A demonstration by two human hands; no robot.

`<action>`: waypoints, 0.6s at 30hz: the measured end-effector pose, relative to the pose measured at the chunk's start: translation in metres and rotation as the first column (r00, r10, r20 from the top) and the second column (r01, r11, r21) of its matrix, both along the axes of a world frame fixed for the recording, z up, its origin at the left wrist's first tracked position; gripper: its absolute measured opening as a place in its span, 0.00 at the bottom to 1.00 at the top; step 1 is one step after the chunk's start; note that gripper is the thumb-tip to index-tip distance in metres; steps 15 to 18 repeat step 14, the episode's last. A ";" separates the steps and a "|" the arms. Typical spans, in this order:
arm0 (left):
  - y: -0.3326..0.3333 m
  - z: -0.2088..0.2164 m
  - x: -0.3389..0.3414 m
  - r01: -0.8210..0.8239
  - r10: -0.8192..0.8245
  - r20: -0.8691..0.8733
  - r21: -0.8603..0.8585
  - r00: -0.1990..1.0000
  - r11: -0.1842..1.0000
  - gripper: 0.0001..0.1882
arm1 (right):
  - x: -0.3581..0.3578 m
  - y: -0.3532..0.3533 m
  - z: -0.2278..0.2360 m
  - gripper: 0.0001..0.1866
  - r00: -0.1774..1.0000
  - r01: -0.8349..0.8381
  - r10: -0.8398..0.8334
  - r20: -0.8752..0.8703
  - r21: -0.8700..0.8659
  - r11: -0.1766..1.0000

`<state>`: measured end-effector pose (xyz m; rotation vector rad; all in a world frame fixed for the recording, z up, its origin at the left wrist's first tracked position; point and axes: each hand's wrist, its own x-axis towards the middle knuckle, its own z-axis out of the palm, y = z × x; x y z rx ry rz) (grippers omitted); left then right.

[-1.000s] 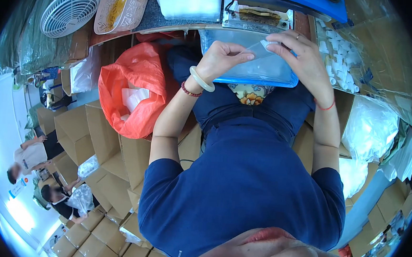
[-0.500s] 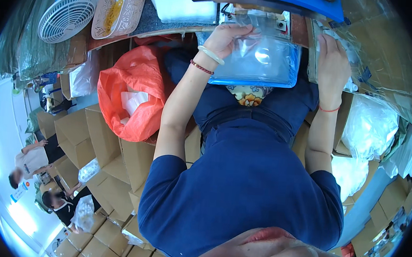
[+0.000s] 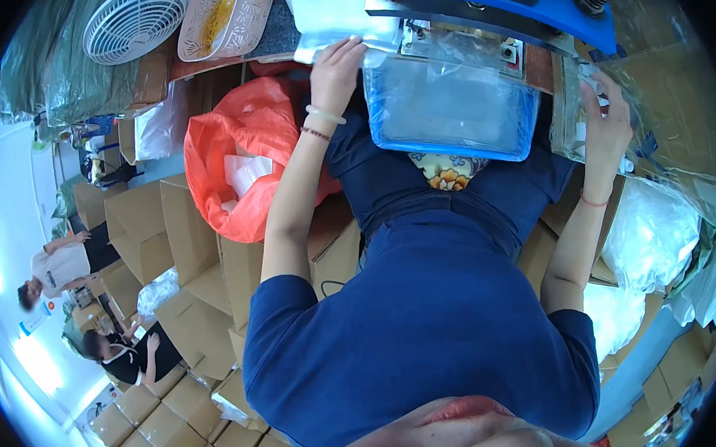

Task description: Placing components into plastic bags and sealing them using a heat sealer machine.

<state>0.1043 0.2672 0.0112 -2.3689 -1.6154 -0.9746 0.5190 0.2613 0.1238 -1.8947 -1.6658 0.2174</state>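
My left hand [image 3: 337,71] lies at the near edge of a stack of clear plastic bags [image 3: 327,9], its fingers pressed together on a bag's edge. At the right, my right hand [image 3: 608,120] is over an open carton [image 3: 563,113] with small pale items; its thumb and fingers curl inward, and what they hold is too small to make out. Between the hands, a blue-rimmed tray [image 3: 446,149] lined with clear film sits above my lap. Behind it is a metal plate [image 3: 509,53] with fittings, under a blue machine [image 3: 481,8].
A white fan [image 3: 135,21] and a pink basket [image 3: 190,33] with yellow bands stand at the far left. Below them is a red sack [image 3: 234,152] holding white pieces. Cartons [image 3: 193,328] fill the lower left, where two people are. Clear bags [image 3: 652,232] hang at the right.
My left hand has moved left from the film over the tray to the bag stack. My right hand has drawn back slightly in the carton, its fingers now more curled.
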 end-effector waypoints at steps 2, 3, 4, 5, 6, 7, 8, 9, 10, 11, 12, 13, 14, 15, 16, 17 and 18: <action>-0.008 0.018 0.009 -0.049 0.053 0.078 -0.060 0.996 0.997 0.11 | -0.018 -0.019 0.025 0.13 0.963 -0.065 0.065 -0.261 0.008 0.998; -0.019 0.032 0.014 -0.094 0.166 0.298 -0.241 0.940 0.966 0.11 | -0.036 -0.027 0.024 0.12 0.925 -0.164 0.144 -0.352 -0.027 0.986; -0.023 0.046 0.023 -0.070 0.284 0.494 -0.408 0.822 0.910 0.11 | -0.053 -0.034 0.023 0.12 0.881 -0.243 0.200 -0.429 -0.049 0.969; -0.026 0.058 0.031 0.003 0.232 0.548 -0.394 0.803 0.919 0.09 | -0.069 -0.042 0.015 0.12 0.816 -0.332 0.285 -0.502 -0.005 0.943; -0.031 0.066 0.040 0.101 0.245 0.642 -0.453 0.727 0.886 0.09 | -0.084 -0.047 0.010 0.12 0.736 -0.415 0.365 -0.569 0.046 0.908; -0.035 0.075 0.049 0.206 0.267 0.722 -0.494 0.639 0.844 0.09 | -0.091 -0.044 0.016 0.12 0.736 -0.417 0.368 -0.568 0.047 0.908; -0.039 0.088 0.060 0.223 0.242 0.692 -0.510 0.680 0.830 0.09 | -0.097 -0.040 0.025 0.12 0.706 -0.465 0.475 -0.525 0.163 0.870; -0.044 0.098 0.068 0.274 0.224 0.716 -0.508 0.661 0.817 0.09 | -0.103 -0.038 0.035 0.12 0.667 -0.511 0.576 -0.473 0.273 0.815; -0.047 0.102 0.074 0.324 0.205 0.740 -0.502 0.640 0.802 0.09 | -0.108 -0.035 0.049 0.12 0.672 -0.501 0.621 -0.404 0.371 0.782; -0.048 0.102 0.079 0.366 0.168 0.764 -0.475 0.623 0.800 0.09 | -0.107 -0.033 0.051 0.12 0.674 -0.497 0.620 -0.402 0.374 0.783; -0.050 0.105 0.082 0.378 0.191 0.759 -0.506 0.623 0.775 0.09 | -0.106 -0.030 0.052 0.12 0.691 -0.542 0.658 -0.300 0.387 0.746; -0.052 0.109 0.084 0.391 0.214 0.754 -0.535 0.622 0.749 0.10 | -0.105 -0.028 0.054 0.11 0.699 -0.588 0.688 -0.193 0.393 0.707; -0.053 0.111 0.085 0.423 0.185 0.746 -0.543 0.640 0.725 0.10 | -0.101 -0.031 0.057 0.12 0.683 -0.634 0.688 -0.244 0.268 0.725; -0.053 0.111 0.085 0.423 0.185 0.746 -0.543 0.640 0.725 0.10 | -0.101 -0.031 0.057 0.12 0.683 -0.634 0.688 -0.244 0.268 0.725; -0.053 0.111 0.085 0.423 0.185 0.746 -0.543 0.640 0.725 0.10 | -0.101 -0.031 0.057 0.12 0.683 -0.634 0.688 -0.244 0.268 0.725; -0.053 0.111 0.085 0.423 0.185 0.746 -0.543 0.640 0.725 0.10 | -0.101 -0.031 0.057 0.12 0.683 -0.634 0.688 -0.244 0.268 0.725; -0.053 0.111 0.085 0.423 0.185 0.746 -0.543 0.640 0.725 0.10 | -0.101 -0.031 0.057 0.12 0.683 -0.634 0.688 -0.244 0.268 0.725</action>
